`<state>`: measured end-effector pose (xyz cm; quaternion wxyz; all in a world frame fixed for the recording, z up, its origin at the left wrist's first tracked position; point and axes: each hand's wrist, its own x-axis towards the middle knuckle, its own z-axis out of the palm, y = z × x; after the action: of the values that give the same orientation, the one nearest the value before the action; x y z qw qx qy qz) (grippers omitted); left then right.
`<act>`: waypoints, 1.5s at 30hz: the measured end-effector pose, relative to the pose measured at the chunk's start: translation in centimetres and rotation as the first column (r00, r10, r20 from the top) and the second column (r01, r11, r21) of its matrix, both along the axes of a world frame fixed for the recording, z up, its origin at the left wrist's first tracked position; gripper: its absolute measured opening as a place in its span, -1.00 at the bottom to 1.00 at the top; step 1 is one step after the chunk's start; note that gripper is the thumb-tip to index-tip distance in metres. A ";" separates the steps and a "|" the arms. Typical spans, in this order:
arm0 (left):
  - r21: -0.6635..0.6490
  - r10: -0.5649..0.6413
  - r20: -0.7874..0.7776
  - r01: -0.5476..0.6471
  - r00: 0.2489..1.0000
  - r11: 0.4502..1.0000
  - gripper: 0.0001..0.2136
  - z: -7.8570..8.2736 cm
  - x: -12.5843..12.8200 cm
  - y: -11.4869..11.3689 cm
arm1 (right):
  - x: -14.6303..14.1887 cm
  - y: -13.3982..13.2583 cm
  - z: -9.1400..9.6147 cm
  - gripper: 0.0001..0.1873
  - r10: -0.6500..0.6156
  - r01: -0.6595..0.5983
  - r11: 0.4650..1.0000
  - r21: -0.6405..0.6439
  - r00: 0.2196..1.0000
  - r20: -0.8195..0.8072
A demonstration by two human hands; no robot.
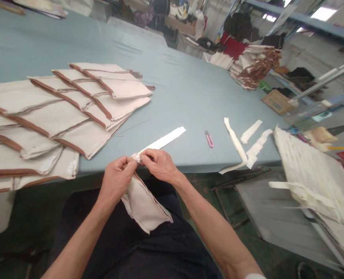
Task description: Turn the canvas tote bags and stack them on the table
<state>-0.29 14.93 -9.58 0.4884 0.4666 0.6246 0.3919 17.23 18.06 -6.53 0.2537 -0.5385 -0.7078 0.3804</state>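
Observation:
A cream fabric piece with a thin brown edge hangs down over my lap, its upper end bunched between my two hands. My left hand is closed, thumb and fingers pinching that bunched end. Close beside it, my right hand pinches the same end, fingertips nearly meeting those of the left. Just past my fingers a white strip lies on the table, pointing away to the right; whether it touches the fabric is hidden by the hands.
Overlapping cream fabric pieces with brown trim cover the table's left. Pink thread snips lie right of the white strip. Loose off-white strips rest near the right edge, beside a board with more strips. A fabric stack stands at the back.

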 end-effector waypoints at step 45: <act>-0.219 -0.339 -0.873 0.339 0.350 0.915 -0.39 2.6 0.3 -1.8 | 1.8 2.3 1.0 -0.39 -0.288 0.294 0.953 -0.069 0.953 0.093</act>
<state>0.01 13.17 -6.99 0.1504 0.7206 0.6763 -0.0267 19.06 20.38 -5.53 0.2554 -0.6621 -0.6143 0.3451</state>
